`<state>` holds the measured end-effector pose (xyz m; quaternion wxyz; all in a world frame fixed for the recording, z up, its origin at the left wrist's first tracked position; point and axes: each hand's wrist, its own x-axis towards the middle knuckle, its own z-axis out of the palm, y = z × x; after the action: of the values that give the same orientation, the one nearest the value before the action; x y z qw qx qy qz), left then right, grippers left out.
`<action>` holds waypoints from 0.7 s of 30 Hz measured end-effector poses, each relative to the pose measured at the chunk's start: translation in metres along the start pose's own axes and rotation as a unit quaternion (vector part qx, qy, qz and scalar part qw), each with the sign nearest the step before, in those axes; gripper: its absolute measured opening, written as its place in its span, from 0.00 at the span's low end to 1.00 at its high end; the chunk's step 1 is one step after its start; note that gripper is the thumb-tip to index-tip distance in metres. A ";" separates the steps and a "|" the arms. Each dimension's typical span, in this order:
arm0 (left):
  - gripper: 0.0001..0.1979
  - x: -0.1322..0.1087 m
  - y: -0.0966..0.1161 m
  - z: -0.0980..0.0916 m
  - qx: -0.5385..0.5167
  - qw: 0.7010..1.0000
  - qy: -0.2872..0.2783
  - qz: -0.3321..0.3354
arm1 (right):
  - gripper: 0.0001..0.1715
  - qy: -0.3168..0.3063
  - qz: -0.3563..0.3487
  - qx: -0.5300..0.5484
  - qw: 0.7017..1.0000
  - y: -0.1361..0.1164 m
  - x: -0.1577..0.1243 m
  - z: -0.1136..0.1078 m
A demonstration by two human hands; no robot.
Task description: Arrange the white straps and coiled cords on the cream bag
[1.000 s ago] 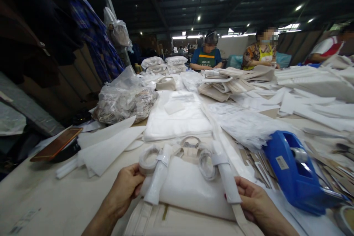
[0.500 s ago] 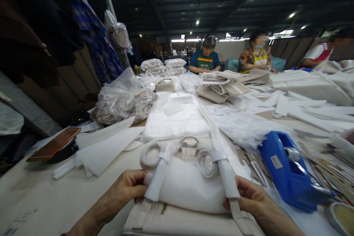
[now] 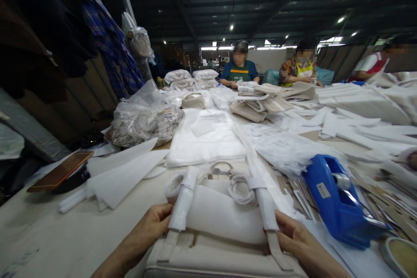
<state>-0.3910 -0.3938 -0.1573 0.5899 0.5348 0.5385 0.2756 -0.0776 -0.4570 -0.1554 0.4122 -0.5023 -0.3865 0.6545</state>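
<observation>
A cream handbag (image 3: 208, 258) lies at the near table edge. A white fabric sheet (image 3: 224, 215) covers its upper part. Two straps wrapped in white (image 3: 182, 202) run up from it to wrapped rings (image 3: 239, 189). My left hand (image 3: 151, 228) curls its fingers on the sheet's left edge beside the left wrapped strap. My right hand (image 3: 295, 236) grips the sheet's right edge next to the right wrapped strap (image 3: 269, 206).
A blue tape dispenser (image 3: 339, 202) stands right of the bag. White folded cloths (image 3: 206, 139), a clear bag of parts (image 3: 145, 119) and paper sheets (image 3: 117, 173) cover the table (image 3: 65, 234). A phone (image 3: 60, 176) lies at the left. Three people sit at the far end.
Both hands have drawn the sheet and the bag toward me; the bag's cream body shows more at the bottom. The straps' wrapped ends have shifted slightly nearer.
</observation>
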 end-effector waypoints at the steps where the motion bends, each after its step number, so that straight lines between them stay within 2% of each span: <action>1: 0.20 0.002 -0.001 0.003 -0.018 1.000 0.013 -0.003 | 0.25 -0.001 -0.005 0.011 1.000 0.001 0.000 0.001; 6: 0.20 0.008 -0.011 0.006 -0.091 0.996 0.019 -0.008 | 0.19 0.053 -0.027 -0.004 0.998 0.016 0.002 -0.001; 10: 0.11 0.004 -0.014 -0.001 -0.059 0.997 0.017 0.042 | 0.15 0.083 -0.030 0.008 0.996 0.017 0.000 -0.001; 12: 0.10 0.001 -0.013 -0.003 -0.078 0.996 0.008 0.052 | 0.14 0.059 0.007 0.037 0.998 0.014 -0.002 0.001; 14: 0.10 0.001 -0.011 -0.003 -0.105 0.994 -0.017 0.028 | 0.14 0.023 0.027 0.067 0.997 0.011 -0.002 0.002; 16: 0.12 0.004 -0.011 -0.002 -0.119 0.992 -0.046 0.015 | 0.19 -0.003 0.022 0.100 0.995 0.008 -0.002 0.004; 18: 0.15 0.009 -0.013 0.000 -0.135 0.989 -0.047 0.036 | 0.23 -0.021 0.022 0.120 0.992 0.006 -0.002 0.004; 21: 0.19 0.015 -0.016 0.005 -0.187 0.980 -0.033 0.059 | 0.17 -0.018 0.026 0.113 0.993 0.007 -0.003 0.003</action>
<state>-0.3862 -0.3871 -0.1783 0.6795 0.4546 0.4256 0.3879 -0.0814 -0.4631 -0.1604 0.4415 -0.4508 -0.3044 0.7136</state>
